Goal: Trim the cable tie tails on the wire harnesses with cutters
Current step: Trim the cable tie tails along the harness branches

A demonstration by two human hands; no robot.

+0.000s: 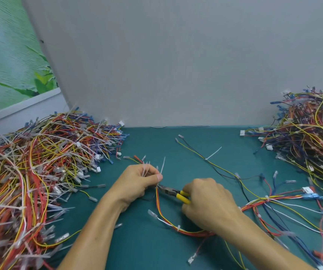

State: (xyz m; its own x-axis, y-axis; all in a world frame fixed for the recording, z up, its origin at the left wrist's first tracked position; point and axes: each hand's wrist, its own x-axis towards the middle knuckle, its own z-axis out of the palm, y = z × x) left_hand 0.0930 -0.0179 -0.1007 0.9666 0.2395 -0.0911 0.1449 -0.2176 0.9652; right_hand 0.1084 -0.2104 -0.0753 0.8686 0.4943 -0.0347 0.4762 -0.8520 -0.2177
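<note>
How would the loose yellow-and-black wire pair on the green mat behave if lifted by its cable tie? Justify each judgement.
The wire pair would probably droop limply, since it lies in loose curves on the mat. Two thin strands, so likely very light. Its cable tie tail juts out straight, so probably stiffer, springy.

Head-worn view, forward and down, near tabletop (147,246)

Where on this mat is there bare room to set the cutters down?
Barest: the teal mat strip below the grey partition, between the left harness pile and the loose yellow-and-black wires. Another patch lies between the forearms. Crowded: that pile, the right harness pile, and the harness spread beside the right hand.
</note>
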